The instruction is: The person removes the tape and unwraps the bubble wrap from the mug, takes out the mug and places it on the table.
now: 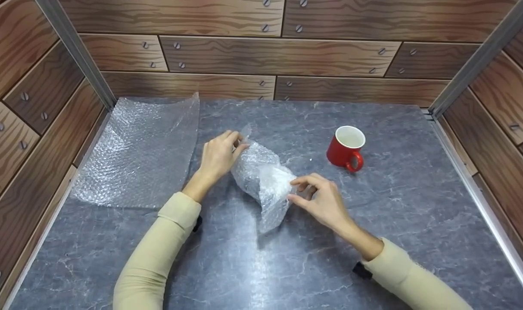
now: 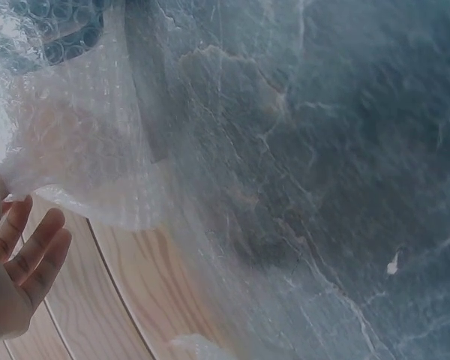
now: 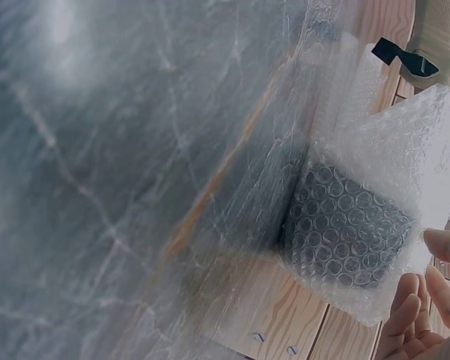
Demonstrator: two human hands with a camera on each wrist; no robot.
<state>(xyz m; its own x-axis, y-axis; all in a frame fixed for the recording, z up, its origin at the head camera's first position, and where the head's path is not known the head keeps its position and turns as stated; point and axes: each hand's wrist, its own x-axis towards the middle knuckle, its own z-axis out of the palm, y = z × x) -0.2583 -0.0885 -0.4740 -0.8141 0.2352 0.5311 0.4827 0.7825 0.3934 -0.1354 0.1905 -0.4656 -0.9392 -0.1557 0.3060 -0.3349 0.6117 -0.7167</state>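
A bundle of crumpled bubble wrap [image 1: 261, 172] lies on the tabletop between both hands. Through the layers in the right wrist view, a dark object [image 3: 349, 229] shows, its kind hidden by the wrap. At the bundle's far left end my left hand [image 1: 220, 155] pinches a bubble wrap edge between thumb and fingers, the other fingers loosely bent in the left wrist view. My right hand [image 1: 324, 200] is at the bundle's right end, thumb and fingertips apart at the wrap. A red mug [image 1: 345, 148], white inside, stands upright beyond the right hand.
A flat sheet of bubble wrap [image 1: 136, 150] lies at the left of the marbled grey table [image 1: 416, 193], its far right corner lifted. Wood-patterned walls [image 1: 278, 56] with metal corner posts [image 1: 78, 54] enclose the back and sides.
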